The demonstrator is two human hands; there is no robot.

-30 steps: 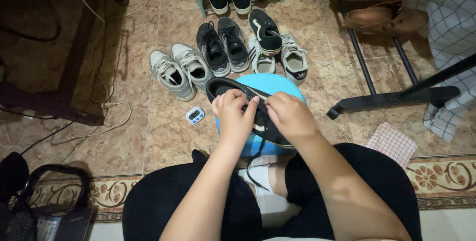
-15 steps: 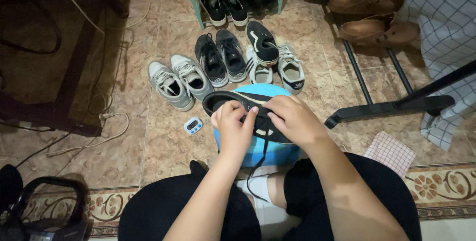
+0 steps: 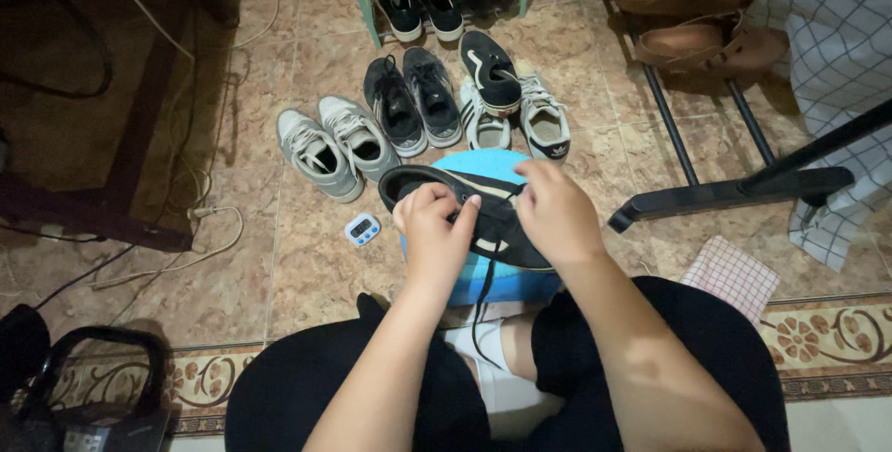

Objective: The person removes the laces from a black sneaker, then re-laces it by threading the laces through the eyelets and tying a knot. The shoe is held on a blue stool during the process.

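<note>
right, both hands pinch laces on the black shoe (image 3: 497, 220), lying heel-left across the blue stool (image 3: 492, 280): left hand (image 3: 435, 229) by heel, right hand (image 3: 557, 215) toe-side.

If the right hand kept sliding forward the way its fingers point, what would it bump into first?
Probably the white sneaker on the floor just beyond the blue stool. The right hand points up the picture over the black shoe it holds. Depth is unclear, so it might pass above it.

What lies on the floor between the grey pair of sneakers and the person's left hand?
In the head view, a small blue-and-white digital timer lies between the grey sneakers and the left hand.
</note>
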